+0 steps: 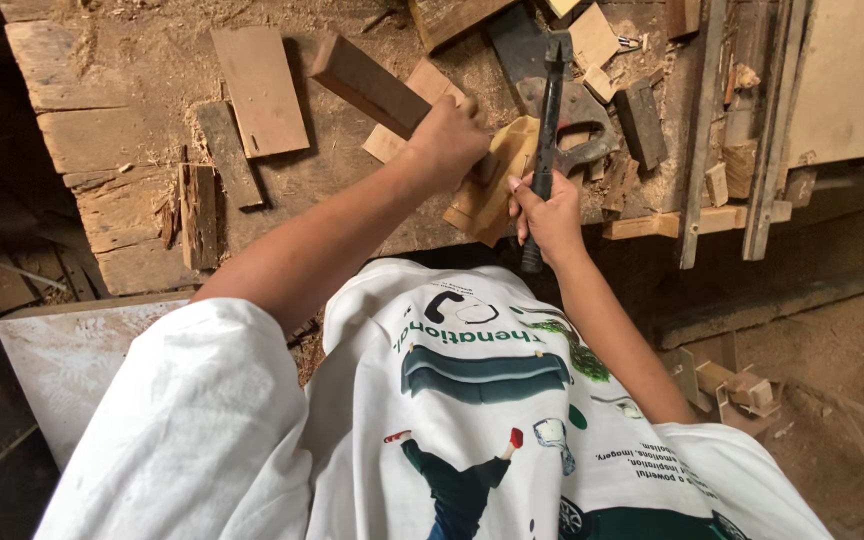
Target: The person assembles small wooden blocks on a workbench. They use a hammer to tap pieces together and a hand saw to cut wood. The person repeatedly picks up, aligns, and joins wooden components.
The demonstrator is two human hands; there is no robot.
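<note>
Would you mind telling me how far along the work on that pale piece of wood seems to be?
Done: sawdust and offcuts cover the workbench, so cutting has already happened here. In hand: the left hand grips a reddish wooden block over the pale wood piece, while the right hand holds a dark-handled tool upright beside it. Left: the pale piece looks rough and unfinished; how much remains I cannot tell.

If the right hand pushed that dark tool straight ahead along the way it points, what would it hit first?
Most likely the hand saw lying on the workbench: the right hand aims the dark tool across its blade. How high the tip sits above it is unclear.
</note>
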